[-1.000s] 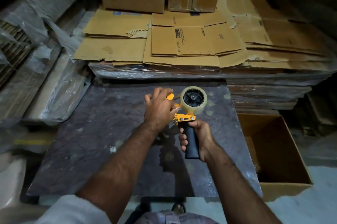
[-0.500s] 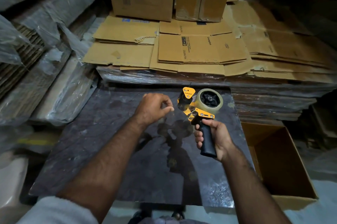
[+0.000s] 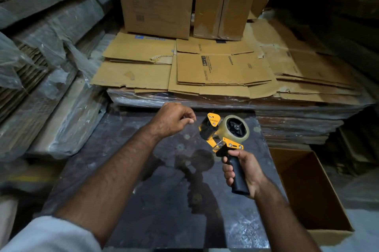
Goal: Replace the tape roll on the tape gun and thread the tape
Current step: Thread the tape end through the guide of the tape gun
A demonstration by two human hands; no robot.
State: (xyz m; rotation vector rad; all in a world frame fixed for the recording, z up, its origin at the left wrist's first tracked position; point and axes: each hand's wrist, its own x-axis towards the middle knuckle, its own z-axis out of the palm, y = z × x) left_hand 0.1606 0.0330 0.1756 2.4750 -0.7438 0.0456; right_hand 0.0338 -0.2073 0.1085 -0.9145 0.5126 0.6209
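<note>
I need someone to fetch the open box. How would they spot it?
Find the dark table. The open box stands on the floor against its right side, below the right hand. Unlike the flattened cardboard behind, it stands upright and open.

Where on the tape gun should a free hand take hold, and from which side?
Grip the tape gun by its black handle, coming from below: it is a straight bar pointing down toward the person, as the right hand shows.

Dark mottled table (image 3: 155, 206), scuffed, glossy; nothing visibly resting on it.
</note>
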